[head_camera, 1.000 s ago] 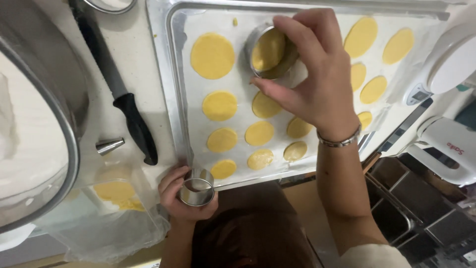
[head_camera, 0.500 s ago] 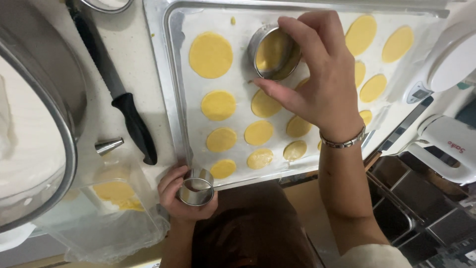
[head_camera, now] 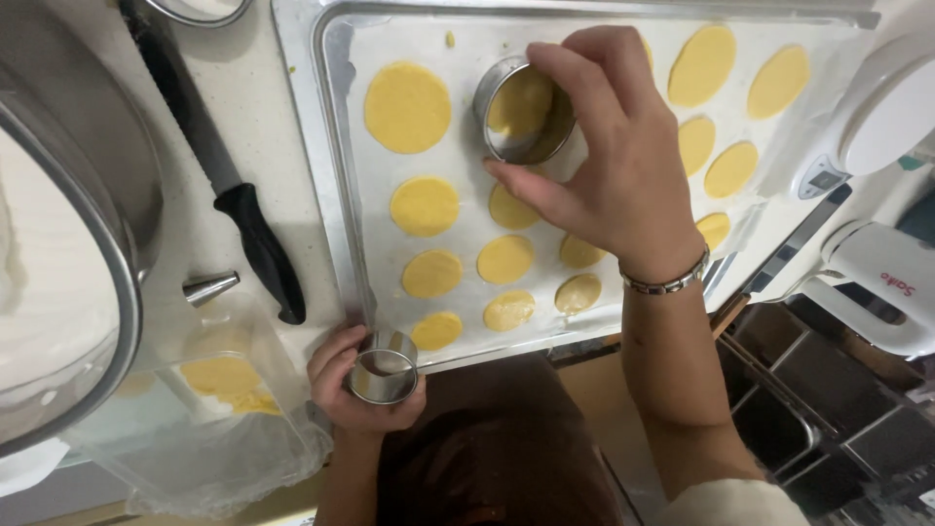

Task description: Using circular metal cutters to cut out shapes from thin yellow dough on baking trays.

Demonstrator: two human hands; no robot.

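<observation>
Over the baking tray [head_camera: 331,185], at about 12 o'clock, the right hand [head_camera: 614,166] has thumb and fingers pinched on the rim of a large ring cutter [head_camera: 521,109], which sits on the paper w/ a yellow dough disc [head_camera: 518,97] inside it. Left hand [head_camera: 355,390], at 7 o'clock by the tray's near edge, is curled tight round a smaller ring cutter [head_camera: 383,366]. Approx 14 discs already lie on the tray: 1 big at 11 o'clock, smaller ones in rows toward 5 o'clock. Bare paper remains mid-tray, so judging by that, mostly filled, not done. Black-handled knife [head_camera: 243,224], piping nozzle [head_camera: 209,287] and a plastic bag w/ dough scraps [head_camera: 224,380] lie at 9 o'clock.
</observation>
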